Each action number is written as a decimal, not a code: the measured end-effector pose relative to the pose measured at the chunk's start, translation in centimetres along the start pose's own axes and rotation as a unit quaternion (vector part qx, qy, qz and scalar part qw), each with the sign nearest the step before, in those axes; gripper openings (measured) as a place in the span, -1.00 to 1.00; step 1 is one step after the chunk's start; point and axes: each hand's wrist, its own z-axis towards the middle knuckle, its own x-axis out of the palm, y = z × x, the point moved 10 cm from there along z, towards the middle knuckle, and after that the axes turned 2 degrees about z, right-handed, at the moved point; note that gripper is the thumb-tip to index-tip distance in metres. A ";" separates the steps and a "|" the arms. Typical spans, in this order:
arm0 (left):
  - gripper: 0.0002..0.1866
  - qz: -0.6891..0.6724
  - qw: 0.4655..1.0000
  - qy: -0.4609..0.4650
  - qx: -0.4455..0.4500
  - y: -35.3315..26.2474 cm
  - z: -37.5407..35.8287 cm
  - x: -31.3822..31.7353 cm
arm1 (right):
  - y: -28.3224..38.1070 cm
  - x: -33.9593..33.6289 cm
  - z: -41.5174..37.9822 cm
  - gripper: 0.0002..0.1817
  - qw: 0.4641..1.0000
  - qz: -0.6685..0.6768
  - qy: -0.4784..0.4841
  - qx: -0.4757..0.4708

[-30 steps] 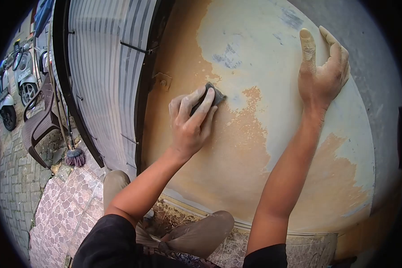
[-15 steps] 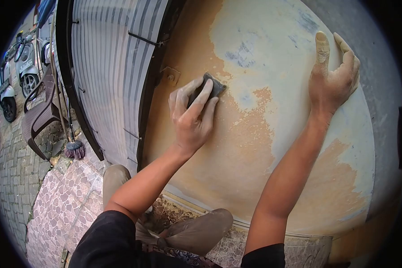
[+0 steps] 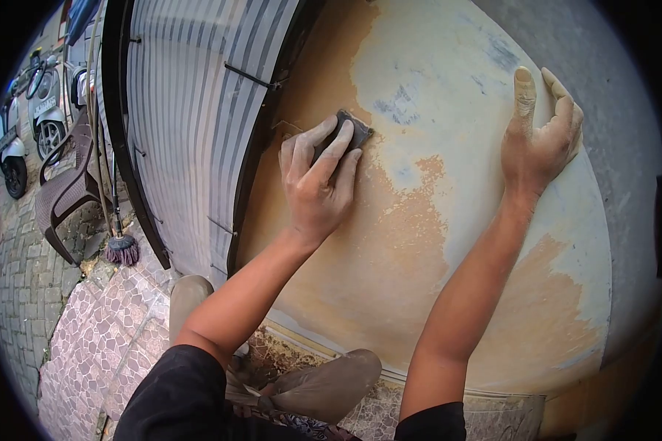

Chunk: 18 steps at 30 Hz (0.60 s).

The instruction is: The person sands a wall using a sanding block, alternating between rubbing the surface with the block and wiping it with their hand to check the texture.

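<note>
A dark, flat sanding block lies against a large curved panel with patchy tan and pale coating. Wrapped round the block is my left hand, dusty at the fingers, near the panel's striped neighbour. At the panel's right edge rests my right hand, its thumb raised on the face and its fingers apart, curling over the rim. Nothing shows in its grasp. Part of the block is hidden under my left fingers.
A striped sheet in a black frame stands left of the panel, with thin rods sticking out. Beyond it are a brown plastic chair, a brush and parked scooters. My knees are below, over stone-patterned tiles.
My left hand and the block have shifted slightly up along the panel. My right hand appears a little lower and further left, while the whole view has also shifted slightly.
</note>
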 end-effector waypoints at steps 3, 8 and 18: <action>-0.56 0.008 0.999 0.009 0.030 -1.2 -0.3 0.8 | -0.1 0.1 0.1 -0.31 1.000 -0.005 -0.007 -0.002; -0.56 0.017 0.971 0.186 0.149 -1.7 -9.5 -0.4 | -0.3 0.2 -0.1 -0.30 1.000 -0.010 -0.018 0.021; -0.56 0.007 0.995 0.048 0.086 -3.6 -2.0 1.6 | 0.1 0.1 0.1 -0.27 0.999 -0.004 -0.029 -0.027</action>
